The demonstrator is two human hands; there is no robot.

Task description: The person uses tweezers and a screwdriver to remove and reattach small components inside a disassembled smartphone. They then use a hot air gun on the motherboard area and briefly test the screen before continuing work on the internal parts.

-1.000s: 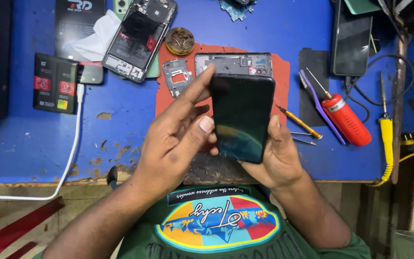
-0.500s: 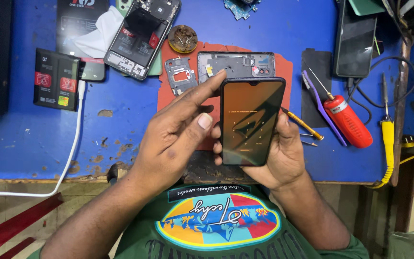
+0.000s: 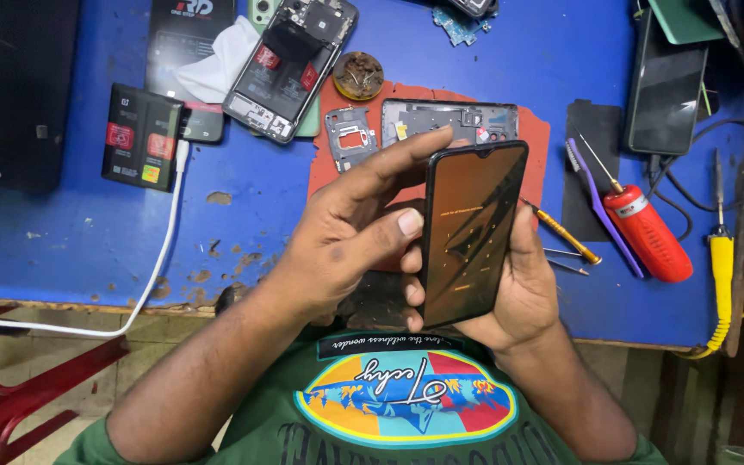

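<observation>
Blue bench (image 3: 71,250), worn front edge. Phone (image 3: 473,231) held upright above bench, over red mat (image 3: 329,164). Right hand (image 3: 518,293) cradles it from behind, fingers curled round edges. Left hand (image 3: 346,232): forefinger stretched to top edge, thumb against side. Phone looks light, stiff, glassy-slick, fragile; grip by side edges.

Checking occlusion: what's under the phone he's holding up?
Behind the phone lies the red mat with a grey phone frame on it. The right hand cups the phone's back; the left hand touches its edge. The mat's middle is covered.
</observation>
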